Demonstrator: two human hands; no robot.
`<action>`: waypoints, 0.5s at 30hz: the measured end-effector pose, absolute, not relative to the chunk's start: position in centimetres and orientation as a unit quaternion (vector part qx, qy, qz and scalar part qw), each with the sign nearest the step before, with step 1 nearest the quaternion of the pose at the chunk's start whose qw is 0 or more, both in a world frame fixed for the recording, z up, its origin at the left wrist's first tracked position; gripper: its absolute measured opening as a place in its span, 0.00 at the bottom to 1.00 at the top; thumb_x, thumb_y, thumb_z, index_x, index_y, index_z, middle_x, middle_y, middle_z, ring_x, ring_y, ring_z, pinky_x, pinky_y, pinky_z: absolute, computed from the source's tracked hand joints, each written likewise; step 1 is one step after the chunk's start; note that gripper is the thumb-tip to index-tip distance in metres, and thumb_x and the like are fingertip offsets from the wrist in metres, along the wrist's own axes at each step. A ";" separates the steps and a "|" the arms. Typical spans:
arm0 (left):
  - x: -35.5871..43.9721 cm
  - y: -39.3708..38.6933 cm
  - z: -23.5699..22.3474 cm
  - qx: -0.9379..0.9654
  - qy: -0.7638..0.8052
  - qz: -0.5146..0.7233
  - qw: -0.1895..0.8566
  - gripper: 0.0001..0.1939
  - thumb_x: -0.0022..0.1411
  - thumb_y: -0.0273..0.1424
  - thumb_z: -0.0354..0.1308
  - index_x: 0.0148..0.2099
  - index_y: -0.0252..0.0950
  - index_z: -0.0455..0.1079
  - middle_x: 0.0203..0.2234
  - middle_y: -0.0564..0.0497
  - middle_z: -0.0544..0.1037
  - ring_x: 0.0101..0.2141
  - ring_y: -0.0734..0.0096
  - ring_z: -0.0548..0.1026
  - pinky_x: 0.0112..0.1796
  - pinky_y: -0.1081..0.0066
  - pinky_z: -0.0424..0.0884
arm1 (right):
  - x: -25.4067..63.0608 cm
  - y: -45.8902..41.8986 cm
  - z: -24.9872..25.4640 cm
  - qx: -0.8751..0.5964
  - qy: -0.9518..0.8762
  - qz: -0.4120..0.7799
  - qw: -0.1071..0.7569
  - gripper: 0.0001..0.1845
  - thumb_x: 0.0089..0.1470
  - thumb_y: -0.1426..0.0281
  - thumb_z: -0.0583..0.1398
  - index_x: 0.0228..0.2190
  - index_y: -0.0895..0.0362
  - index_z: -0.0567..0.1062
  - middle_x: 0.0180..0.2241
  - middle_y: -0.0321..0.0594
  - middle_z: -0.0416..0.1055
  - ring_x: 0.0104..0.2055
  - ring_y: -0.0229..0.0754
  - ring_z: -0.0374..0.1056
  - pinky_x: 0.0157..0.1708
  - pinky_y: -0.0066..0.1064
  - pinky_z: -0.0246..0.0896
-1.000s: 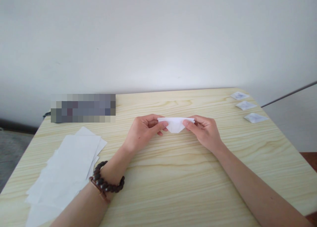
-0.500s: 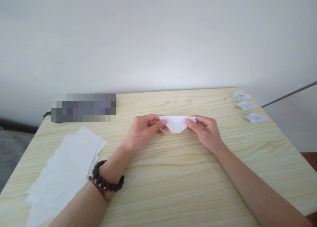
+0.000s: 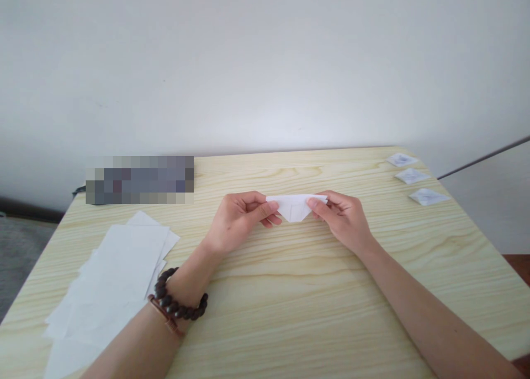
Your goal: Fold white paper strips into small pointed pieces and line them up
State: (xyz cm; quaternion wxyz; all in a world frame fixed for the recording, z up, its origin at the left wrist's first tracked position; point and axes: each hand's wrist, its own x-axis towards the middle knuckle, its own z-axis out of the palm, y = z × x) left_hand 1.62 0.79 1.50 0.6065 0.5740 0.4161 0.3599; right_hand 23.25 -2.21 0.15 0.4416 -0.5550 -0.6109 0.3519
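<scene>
A small piece of folded white paper (image 3: 292, 208) is held up over the middle of the table, its long straight edge at the top and its sides sloping in to a short bottom edge. My left hand (image 3: 244, 219) pinches its left end between thumb and fingers. At the other end, my right hand (image 3: 339, 216) grips it the same way, thumb on the near face. Most of the fingertips behind the paper are hidden. A dark beaded bracelet (image 3: 180, 307) circles my left wrist.
Loose white sheets (image 3: 120, 268) lie overlapping on the left of the wood-grain table (image 3: 298, 313). Three folded paper boats (image 3: 428, 197) stand in a row near the right edge. A blurred-out dark object (image 3: 141, 180) sits at the back left, and a white wall (image 3: 265, 64) rises behind.
Both hands keep their hold on the folded paper. It has shifted very slightly to the right since a second ago, and a crease on its near face shows more plainly.
</scene>
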 end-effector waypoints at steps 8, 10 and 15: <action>2.2 0.4 1.7 0.618 0.422 0.334 0.572 0.13 0.56 0.39 0.63 0.36 0.32 0.74 0.28 0.49 0.80 0.28 0.71 0.76 0.29 0.74 0.71 | 23.0 -2.6 0.4 -0.544 -0.653 0.345 0.398 0.14 0.55 0.60 0.61 0.26 0.57 0.78 0.19 0.33 0.65 0.21 0.33 0.57 0.19 0.26 0.50; 2.3 0.3 1.5 0.641 0.433 0.319 0.548 0.13 0.57 0.39 0.62 0.36 0.33 0.76 0.28 0.50 0.80 0.28 0.71 0.75 0.29 0.75 0.70 | 22.9 -2.7 0.4 -0.535 -0.679 0.330 0.379 0.14 0.55 0.61 0.61 0.27 0.57 0.78 0.19 0.34 0.67 0.22 0.34 0.58 0.21 0.26 0.51; 2.3 0.2 1.1 0.671 0.467 0.300 0.491 0.14 0.58 0.40 0.61 0.36 0.33 0.77 0.27 0.51 0.80 0.25 0.73 0.73 0.26 0.76 0.67 | 22.8 -2.6 0.5 -0.508 -0.730 0.288 0.356 0.11 0.56 0.64 0.60 0.29 0.57 0.78 0.22 0.35 0.72 0.22 0.34 0.61 0.22 0.26 0.54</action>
